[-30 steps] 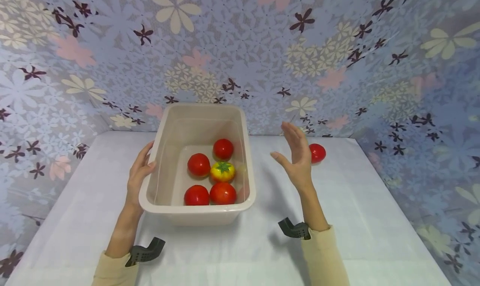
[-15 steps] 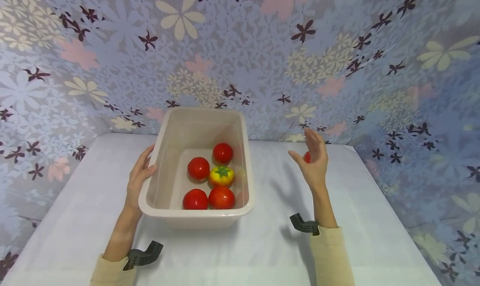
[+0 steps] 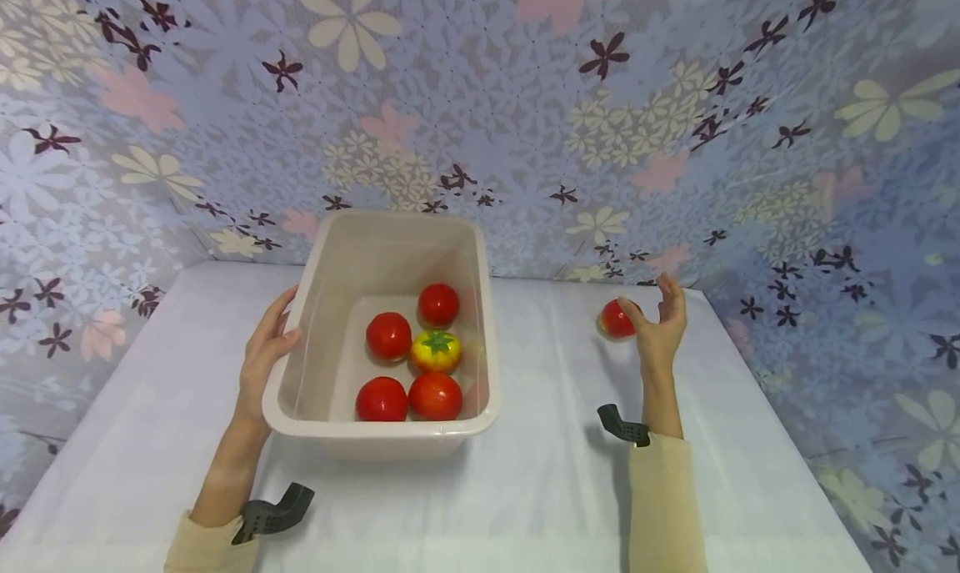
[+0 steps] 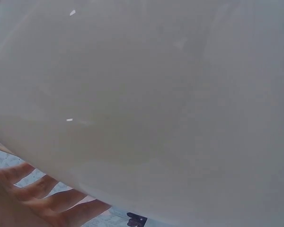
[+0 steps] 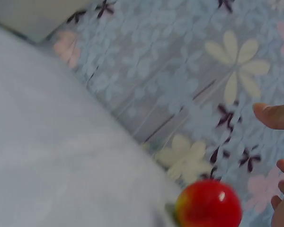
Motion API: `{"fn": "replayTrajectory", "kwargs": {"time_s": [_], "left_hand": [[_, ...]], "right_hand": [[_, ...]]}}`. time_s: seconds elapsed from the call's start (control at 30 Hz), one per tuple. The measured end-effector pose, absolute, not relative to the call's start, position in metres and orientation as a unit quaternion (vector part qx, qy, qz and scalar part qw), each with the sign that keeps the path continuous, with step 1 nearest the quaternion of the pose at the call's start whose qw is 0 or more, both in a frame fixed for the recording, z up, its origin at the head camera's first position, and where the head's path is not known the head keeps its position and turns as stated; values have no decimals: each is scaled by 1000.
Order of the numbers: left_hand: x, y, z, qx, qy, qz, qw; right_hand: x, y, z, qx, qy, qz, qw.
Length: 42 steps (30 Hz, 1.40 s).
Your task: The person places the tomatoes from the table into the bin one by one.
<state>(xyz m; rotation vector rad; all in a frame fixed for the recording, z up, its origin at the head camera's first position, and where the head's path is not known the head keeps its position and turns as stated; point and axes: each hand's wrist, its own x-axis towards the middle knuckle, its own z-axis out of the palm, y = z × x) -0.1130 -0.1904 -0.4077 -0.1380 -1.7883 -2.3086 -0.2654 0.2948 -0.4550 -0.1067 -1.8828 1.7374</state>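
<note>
A beige plastic bin point(image 3: 322, 339) stands on the white table, several red tomatoes point(image 3: 388, 336) lying on its floor. Among them is a yellow-and-red tomato point(image 3: 436, 352) with its green calyx upward. My left hand point(image 3: 262, 352) rests against the bin's left side, thumb near the rim; in the left wrist view its extended fingers point(image 4: 61, 201) lie along the wall. To the right, a single red tomato point(image 3: 615, 319) sits on the table beside my right hand point(image 3: 662, 331). Thumb and fingers are spread, and the right wrist view shows a gap between that hand and the tomato point(image 5: 209, 204).
A white cloth covers the table point(image 3: 547, 473). Flower-patterned fabric point(image 3: 525, 139) rises behind the table and at both sides. Each wrist carries a dark camera mount point(image 3: 273, 513).
My right hand has moved rightward, past the lone tomato, which now shows to the left of the hand. My left hand stays at the bin. The view has shifted slightly.
</note>
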Motion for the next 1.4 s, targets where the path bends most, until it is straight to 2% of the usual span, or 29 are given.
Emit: {"fn": "replayTrajectory", "kwargs": {"time_s": [0.5,0.73,1.13,1.4], "left_hand": [[-114,-191,-407,-46,-603,-788,112],[-113,-191,-407,-44,-603,-789,107],[-112,-190,-407,-54,-600,-791,107],[-113,-189,-409,-46,-608,-786,103]], "right_hand": [[-278,304,-491,-130,-768,595,198],[-280,306,-500,-129,-777,585,195],[-273,302,-488,-161,-752,619,160],[-269,286,-467,-117,-707,678,162]]}}
